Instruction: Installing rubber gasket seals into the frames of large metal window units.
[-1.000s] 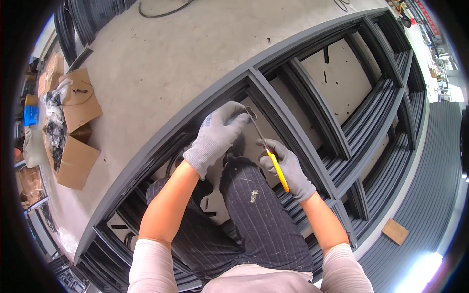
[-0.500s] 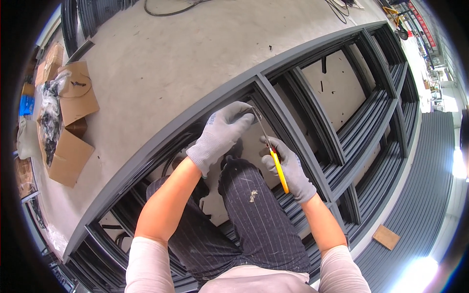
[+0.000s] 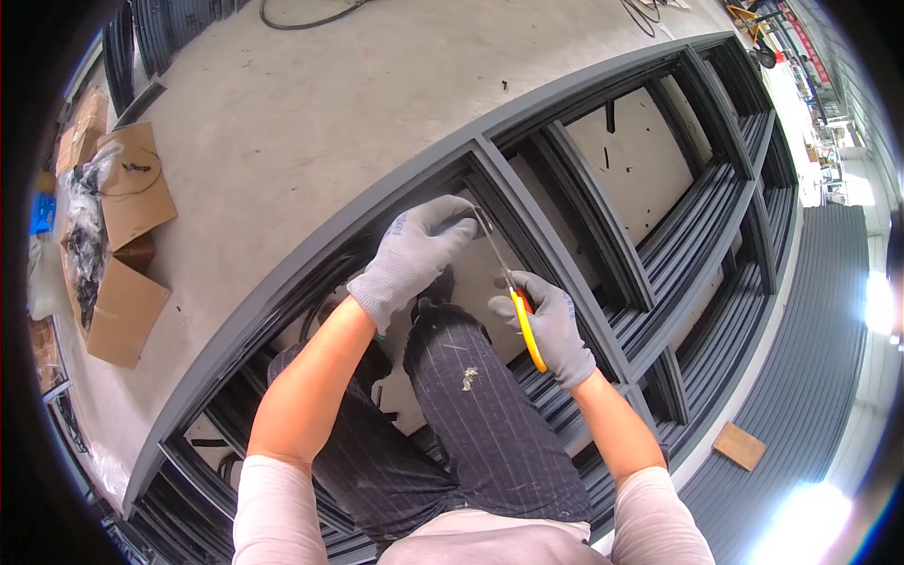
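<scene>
My right hand (image 3: 556, 331), in a grey glove, is closed around a hand tool with yellow and red handles (image 3: 527, 331). Its long, thin metal end points away from me, toward my left fingertips. Also gloved in grey, my left hand (image 3: 414, 250) is closed in a pinch by the tool's tip; what lies between its fingers is too small to name. Both hands are over an opening in a stack of dark grey metal frames (image 3: 556, 212). My legs in dark striped trousers (image 3: 490, 414) are below, within the frames.
Open cardboard boxes (image 3: 132, 282) with plastic wrapping lie on the floor at the left. A pile of long grey profiles (image 3: 800, 330) stretches along the right, with a small brown block (image 3: 738, 446) at its near end. A black cable (image 3: 311, 21) lies at the far side.
The whole scene has shifted slightly left in the view. Both hands keep nearly the same pose, and the tool's tip remains by my left fingers.
</scene>
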`<state>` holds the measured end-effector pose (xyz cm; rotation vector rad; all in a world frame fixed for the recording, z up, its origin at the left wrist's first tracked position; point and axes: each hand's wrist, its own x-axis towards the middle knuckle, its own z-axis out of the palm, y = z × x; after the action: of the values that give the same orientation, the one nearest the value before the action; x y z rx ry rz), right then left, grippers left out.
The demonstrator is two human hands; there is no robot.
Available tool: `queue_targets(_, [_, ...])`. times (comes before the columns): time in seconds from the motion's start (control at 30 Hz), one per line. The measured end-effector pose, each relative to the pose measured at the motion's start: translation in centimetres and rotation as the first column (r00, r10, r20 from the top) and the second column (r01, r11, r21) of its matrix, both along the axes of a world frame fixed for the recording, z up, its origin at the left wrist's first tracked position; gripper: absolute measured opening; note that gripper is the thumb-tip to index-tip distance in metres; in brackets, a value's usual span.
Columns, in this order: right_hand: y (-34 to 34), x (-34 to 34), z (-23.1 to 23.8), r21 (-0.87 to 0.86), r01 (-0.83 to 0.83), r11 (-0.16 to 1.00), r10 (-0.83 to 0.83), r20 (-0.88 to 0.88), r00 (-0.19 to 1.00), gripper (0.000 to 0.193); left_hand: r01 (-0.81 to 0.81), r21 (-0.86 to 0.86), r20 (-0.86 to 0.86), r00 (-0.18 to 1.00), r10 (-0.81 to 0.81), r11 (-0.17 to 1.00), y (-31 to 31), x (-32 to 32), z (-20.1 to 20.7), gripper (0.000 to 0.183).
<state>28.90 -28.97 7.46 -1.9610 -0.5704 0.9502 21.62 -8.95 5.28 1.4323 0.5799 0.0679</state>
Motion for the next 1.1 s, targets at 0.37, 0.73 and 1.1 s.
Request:
queue_targets(0.37, [-0.5, 0.1, -1.5, -0.009, -0.063, 0.998, 0.064, 0.122, 0.991, 0.045, 0.111, -0.103, 0.028, 0.994, -0.109, 0.988, 1.3, -0.2, 0.1, 0.028])
queue_targets(0.73, [-0.7, -0.5, -1.0, -0.097, -0.052, 0.994, 0.061, 0.087, 0.994, 0.043, 0.159, -0.022, 0.001, 0.987, -0.159, 0.987, 1.1, -0.5, 0.2, 0.022])
queue_targets(1.1, [-20.6, -2.1, -4.5, -0.448, 0.561, 0.696, -0.175, 0.652, 0.737, 0.033, 0.251, 0.152, 0.055, 0.964, -0.262, 0.956, 0.6, 0.8, -0.6, 0.019])
